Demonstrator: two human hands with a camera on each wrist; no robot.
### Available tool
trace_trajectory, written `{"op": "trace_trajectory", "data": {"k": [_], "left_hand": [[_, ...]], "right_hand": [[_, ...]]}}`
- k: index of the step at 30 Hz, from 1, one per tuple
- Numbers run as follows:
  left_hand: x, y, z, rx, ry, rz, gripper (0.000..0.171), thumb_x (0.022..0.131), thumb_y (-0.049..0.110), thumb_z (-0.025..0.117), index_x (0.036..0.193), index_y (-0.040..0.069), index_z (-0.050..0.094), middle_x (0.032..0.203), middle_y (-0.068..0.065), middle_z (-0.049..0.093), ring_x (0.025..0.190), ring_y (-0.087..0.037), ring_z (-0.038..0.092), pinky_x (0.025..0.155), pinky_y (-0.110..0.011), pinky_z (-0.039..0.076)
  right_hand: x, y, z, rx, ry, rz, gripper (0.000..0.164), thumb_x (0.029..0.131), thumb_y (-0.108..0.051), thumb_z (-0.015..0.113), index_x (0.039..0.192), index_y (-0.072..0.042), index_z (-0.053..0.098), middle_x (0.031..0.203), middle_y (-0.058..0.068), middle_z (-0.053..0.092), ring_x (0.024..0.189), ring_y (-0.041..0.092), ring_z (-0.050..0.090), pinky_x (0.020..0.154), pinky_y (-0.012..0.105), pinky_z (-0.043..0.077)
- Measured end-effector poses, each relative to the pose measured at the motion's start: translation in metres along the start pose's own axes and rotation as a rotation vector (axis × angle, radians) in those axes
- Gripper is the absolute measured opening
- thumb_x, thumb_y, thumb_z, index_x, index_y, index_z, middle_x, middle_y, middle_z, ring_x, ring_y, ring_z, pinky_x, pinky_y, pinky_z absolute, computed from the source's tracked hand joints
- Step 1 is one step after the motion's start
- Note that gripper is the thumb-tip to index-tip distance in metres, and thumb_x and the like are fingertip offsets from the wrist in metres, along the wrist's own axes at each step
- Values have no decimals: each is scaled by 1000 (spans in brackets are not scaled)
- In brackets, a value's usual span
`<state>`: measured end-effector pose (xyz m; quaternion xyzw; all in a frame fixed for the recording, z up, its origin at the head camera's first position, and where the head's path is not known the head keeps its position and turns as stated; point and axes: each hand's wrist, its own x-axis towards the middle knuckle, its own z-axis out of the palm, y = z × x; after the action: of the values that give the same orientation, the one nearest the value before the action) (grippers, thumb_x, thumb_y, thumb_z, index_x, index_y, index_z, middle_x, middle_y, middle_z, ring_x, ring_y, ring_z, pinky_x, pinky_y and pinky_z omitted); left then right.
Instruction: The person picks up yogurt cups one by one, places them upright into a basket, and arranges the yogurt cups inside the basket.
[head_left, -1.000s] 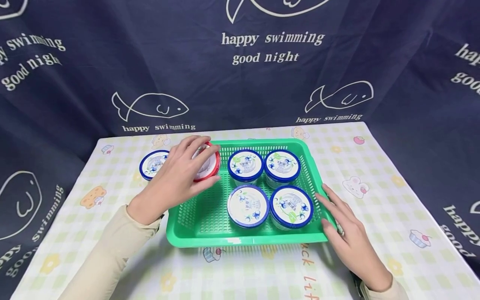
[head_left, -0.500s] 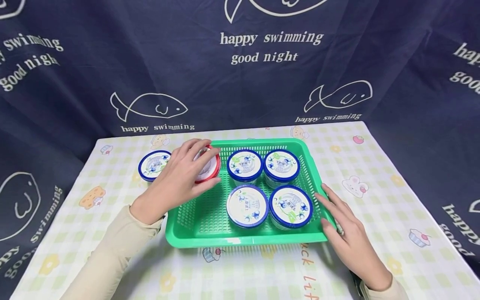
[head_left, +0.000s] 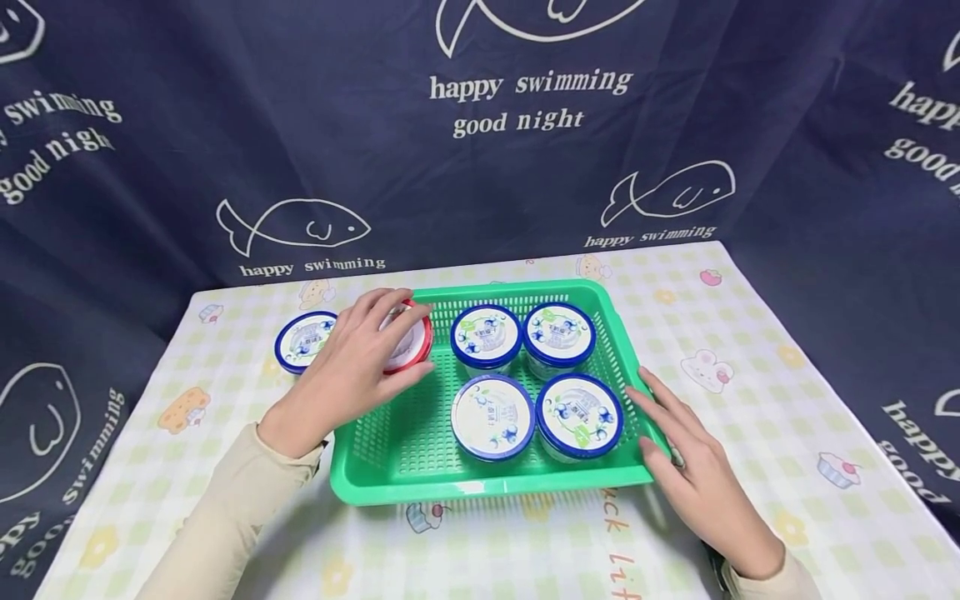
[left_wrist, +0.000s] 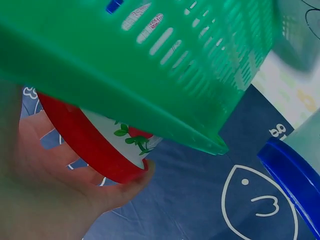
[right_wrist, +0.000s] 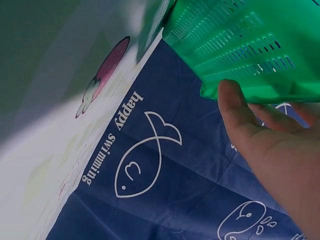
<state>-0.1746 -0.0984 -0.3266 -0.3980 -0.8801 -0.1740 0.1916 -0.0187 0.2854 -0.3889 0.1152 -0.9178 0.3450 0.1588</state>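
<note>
My left hand (head_left: 360, 358) grips a round tub with a red lid (head_left: 411, 342) from above, at the far left corner of the green basket (head_left: 397, 493). The left wrist view shows the tub's white side with a strawberry print (left_wrist: 137, 134) against the basket rim, thumb and fingers round the lid. Inside the basket are several blue-lidded tubs, among them one at the back (head_left: 486, 335) and one at the front right (head_left: 579, 415). My right hand (head_left: 693, 462) lies along the basket's right rim, fingers fairly straight and fingertips over the edge.
Left of the basket, partly behind my left hand, another blue-lidded tub (head_left: 300, 340) stands on the checked tablecloth (head_left: 247, 392). A dark blue curtain (head_left: 525, 183) with fish drawings rises behind the table's far edge.
The head view has tilted slightly, shifting the scene a little. Against the basket, my left hand with the red-lidded tub keeps nearly the same place, and my right hand stays on the rim.
</note>
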Motion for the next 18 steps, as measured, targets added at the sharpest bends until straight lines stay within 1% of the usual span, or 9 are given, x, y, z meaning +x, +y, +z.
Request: {"op": "trace_trajectory", "data": {"k": [3, 9, 16, 18], "left_hand": [[-2, -1, 0, 4, -1, -5, 60, 84, 40, 78, 135, 14, 59, 138, -14, 51, 129, -35, 43, 94, -58, 41], [-1, -3, 1, 2, -6, -6, 59, 85, 41, 75, 135, 15, 58, 138, -14, 50, 129, -35, 42, 95, -58, 41], [-1, -7, 4, -2, -9, -21, 59, 85, 43, 75, 135, 15, 58, 139, -14, 50, 129, -35, 43, 98, -59, 40], [-1, -8, 4, -3, -9, -23, 60, 85, 43, 76, 135, 15, 58, 139, -14, 50, 129, -34, 43, 98, -58, 39]], "right_hand": [[0, 0, 1, 6, -4, 1, 62, 91, 0, 61, 148, -19, 49, 160, 2, 32, 147, 16, 29, 111, 10, 19], [0, 1, 1, 11, 0, 3, 63, 91, 1, 62, 148, -22, 49, 161, 0, 31, 147, 15, 29, 111, 10, 20], [0, 1, 1, 13, 4, -11, 63, 90, 1, 62, 148, -20, 49, 161, 0, 31, 147, 15, 29, 111, 10, 20], [0, 1, 1, 12, 8, -18, 62, 90, 1, 62, 148, -19, 49, 160, 2, 32, 147, 15, 30, 111, 10, 20]]}}
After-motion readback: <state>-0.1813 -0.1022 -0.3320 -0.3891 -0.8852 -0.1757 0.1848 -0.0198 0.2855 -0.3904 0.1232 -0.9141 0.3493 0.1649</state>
